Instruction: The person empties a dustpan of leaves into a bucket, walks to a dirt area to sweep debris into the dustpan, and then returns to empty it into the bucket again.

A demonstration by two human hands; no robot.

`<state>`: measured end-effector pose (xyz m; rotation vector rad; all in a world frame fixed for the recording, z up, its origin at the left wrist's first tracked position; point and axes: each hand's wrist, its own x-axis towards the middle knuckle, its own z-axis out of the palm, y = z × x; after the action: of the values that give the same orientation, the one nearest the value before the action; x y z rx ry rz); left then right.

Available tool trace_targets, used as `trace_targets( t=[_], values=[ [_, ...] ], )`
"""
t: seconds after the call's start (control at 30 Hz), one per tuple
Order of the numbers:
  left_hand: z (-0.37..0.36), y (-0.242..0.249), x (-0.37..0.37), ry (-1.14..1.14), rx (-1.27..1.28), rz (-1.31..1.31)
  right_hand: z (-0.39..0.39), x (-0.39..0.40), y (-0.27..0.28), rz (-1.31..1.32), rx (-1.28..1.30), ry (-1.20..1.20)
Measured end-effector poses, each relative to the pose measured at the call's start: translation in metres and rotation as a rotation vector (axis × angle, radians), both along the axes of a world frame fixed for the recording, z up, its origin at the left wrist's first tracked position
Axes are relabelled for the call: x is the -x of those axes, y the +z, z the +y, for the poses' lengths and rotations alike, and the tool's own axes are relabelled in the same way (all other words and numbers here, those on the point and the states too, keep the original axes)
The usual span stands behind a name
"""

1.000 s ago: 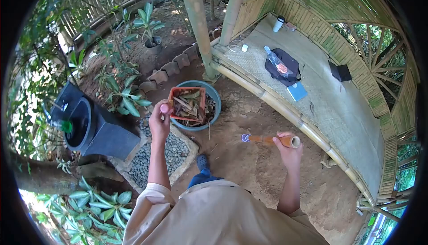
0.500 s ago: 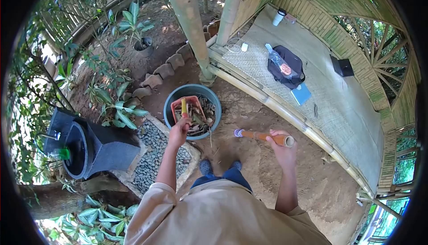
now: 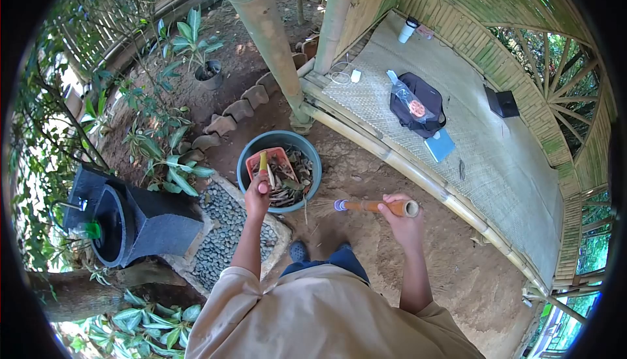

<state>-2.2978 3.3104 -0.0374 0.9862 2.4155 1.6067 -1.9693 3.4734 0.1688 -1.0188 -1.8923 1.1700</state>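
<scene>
The person's left hand [image 3: 257,194] has its grip closed around the yellow handle [image 3: 263,162] of a red dustpan [image 3: 279,154]. The dustpan is over the blue-grey tub [image 3: 277,138], inside the outline of its rim, with dry leaves in it; whether it touches the contents below, one cannot tell. More dry leaves [image 3: 302,165] show in the tub, at the three o'clock side of the dustpan.

The right hand [image 3: 406,224] is wrapped around a bamboo handle [image 3: 369,207], near its hollow end, at four o'clock from the tub. A purple binding [image 3: 340,205] is at the other end, which points to nine o'clock (the thin bristles beyond it are hardly visible against the soil).

Also counted from the tub, a matted platform [image 3: 522,182] extends at two to four o'clock, and on it a dark backpack [image 3: 400,112] lies beside a blue notebook [image 3: 439,145]. A bed of pebbles [image 3: 230,238] is at seven o'clock, a dark stone basin [image 3: 166,225] at eight, and a potted plant [image 3: 209,77] at eleven.
</scene>
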Motion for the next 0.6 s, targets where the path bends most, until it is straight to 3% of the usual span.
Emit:
trace_targets(
  t=[0.1,0.37,0.6],
  values=[
    [0.004,0.019,0.004,-0.014,0.058,0.013,0.003,-0.003,-0.001,0.033,0.111,-0.044],
    [-0.005,0.082,-0.006,-0.011,0.067,0.155,0.013,-0.001,0.004,0.077,-0.053,-0.04],
    [-0.017,0.122,-0.011,-0.045,-0.089,0.27,0.015,0.001,0.014,0.07,-0.12,-0.03]
  ],
)
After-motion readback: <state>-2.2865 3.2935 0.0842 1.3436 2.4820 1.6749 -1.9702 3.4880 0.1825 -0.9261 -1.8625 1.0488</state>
